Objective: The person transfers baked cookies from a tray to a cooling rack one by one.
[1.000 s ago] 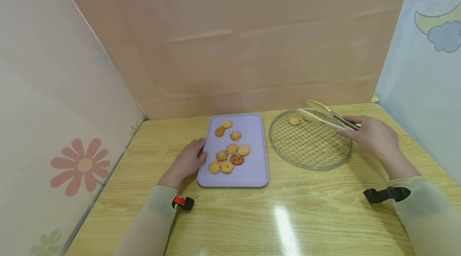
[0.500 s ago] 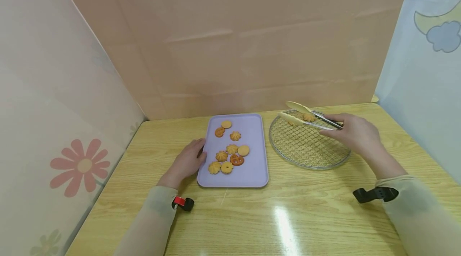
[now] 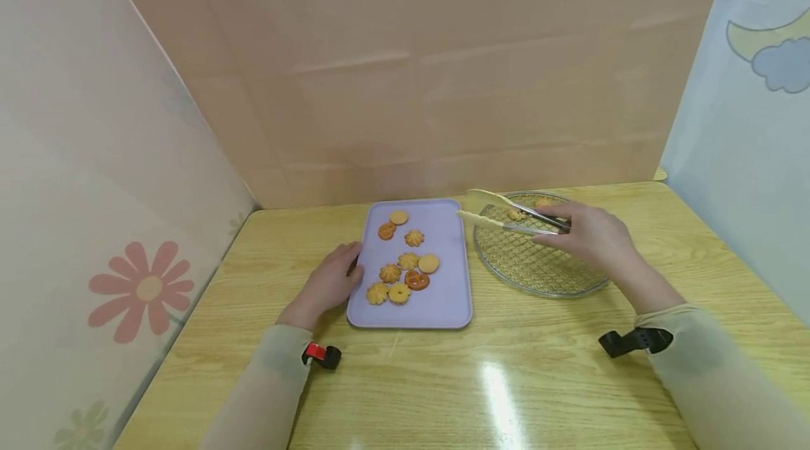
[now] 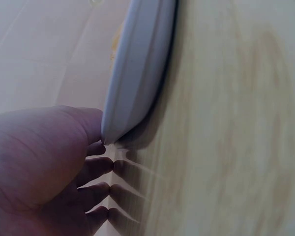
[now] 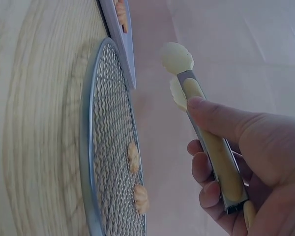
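Note:
In the head view, my left hand (image 3: 329, 280) touches the left edge of a lilac tray (image 3: 449, 302). The left wrist view shows the thumb against the tray's rim and the other fingertips on the table. Several cookies and pretzels lie on the tray, among them a pretzel (image 3: 416, 280) and a plain round cookie (image 3: 428, 264). My right hand (image 3: 595, 235) grips a pair of tongs (image 3: 515, 227) with cream tips. The tips are spread, with nothing between them, near the tray's far right corner. Below the tongs is a round wire rack (image 3: 538, 267) carrying two cookies (image 5: 133, 157).
The wooden table (image 3: 436, 387) has a brown backdrop (image 3: 411, 84) along its far edge. Patterned side panels stand at left and right. Tray and rack sit side by side with a narrow strip of table between them.
My right hand has moved left with the tongs, from over the rack's right side toward the tray. Both cookies on the rack now show behind the tongs. The left hand stays put.

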Demonstrator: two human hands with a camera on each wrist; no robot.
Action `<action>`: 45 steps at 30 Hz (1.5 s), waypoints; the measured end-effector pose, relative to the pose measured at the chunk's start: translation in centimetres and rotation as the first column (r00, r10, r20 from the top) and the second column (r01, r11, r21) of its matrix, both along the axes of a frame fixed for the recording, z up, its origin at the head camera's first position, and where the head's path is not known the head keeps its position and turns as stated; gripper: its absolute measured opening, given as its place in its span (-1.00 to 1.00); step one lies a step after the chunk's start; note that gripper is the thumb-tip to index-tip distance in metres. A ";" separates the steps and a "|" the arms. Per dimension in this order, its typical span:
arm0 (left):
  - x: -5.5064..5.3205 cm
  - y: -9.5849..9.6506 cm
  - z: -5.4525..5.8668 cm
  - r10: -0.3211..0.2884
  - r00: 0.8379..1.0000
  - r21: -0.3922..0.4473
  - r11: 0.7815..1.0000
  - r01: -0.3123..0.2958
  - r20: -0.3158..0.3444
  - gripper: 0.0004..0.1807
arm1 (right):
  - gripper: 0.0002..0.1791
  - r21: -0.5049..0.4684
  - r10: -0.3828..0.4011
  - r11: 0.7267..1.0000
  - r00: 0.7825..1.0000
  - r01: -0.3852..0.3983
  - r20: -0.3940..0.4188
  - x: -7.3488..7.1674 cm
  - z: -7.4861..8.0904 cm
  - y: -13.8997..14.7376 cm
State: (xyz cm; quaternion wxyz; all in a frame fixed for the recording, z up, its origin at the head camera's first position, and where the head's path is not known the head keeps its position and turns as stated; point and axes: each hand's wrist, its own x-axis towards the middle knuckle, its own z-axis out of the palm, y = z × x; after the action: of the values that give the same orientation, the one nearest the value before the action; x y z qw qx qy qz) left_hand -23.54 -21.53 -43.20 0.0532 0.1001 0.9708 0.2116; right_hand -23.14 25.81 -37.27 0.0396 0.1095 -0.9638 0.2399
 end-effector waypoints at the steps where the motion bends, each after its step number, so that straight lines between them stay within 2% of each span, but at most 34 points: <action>1: 0.0 0.0 0.1 0.000 1.000 -0.001 1.000 0.000 0.001 -0.32 | -0.25 -0.004 0.008 1.000 1.000 -0.008 -0.006 0.0 -0.1 -0.2; 7: 0.0 0.1 0.2 -0.003 1.000 -0.002 1.000 0.003 0.001 -0.32 | -0.31 0.012 0.063 0.998 0.997 -0.062 -0.050 0.0 -0.4 -1.7; 14: 0.0 0.0 0.0 -0.005 1.000 -0.002 1.000 0.005 0.001 -0.32 | -0.37 -0.012 0.112 0.994 0.994 -0.112 0.007 0.3 -0.6 -3.1; 18: -0.1 -0.1 -0.1 -0.007 1.000 -0.006 1.000 0.007 -0.002 -0.33 | -0.40 0.008 0.123 0.992 0.992 -0.123 -0.004 0.5 -0.6 -3.6; 29: 0.0 -0.1 0.0 0.000 1.000 0.009 1.000 0.000 -0.003 -0.32 | -0.45 0.044 0.229 0.973 0.973 -0.228 -0.021 0.8 -1.4 -4.3; 36: 0.0 -0.1 -0.1 0.001 1.000 0.005 1.000 -0.001 0.001 -0.32 | -0.47 0.031 0.255 0.966 0.967 -0.256 0.020 0.9 -1.7 -4.5; 45: 0.0 -0.1 -0.3 -0.002 1.000 0.015 1.000 0.003 -0.015 -0.33 | -0.48 0.046 0.272 0.961 0.962 -0.273 0.020 1.0 -1.6 -4.6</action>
State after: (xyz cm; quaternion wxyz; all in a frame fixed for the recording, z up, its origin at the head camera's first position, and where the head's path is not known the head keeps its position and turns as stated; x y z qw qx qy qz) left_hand -23.58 -21.67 -43.46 0.0456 0.1032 0.9693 0.2183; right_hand -22.17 21.18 -38.90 -0.0030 0.2404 -0.9453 0.2206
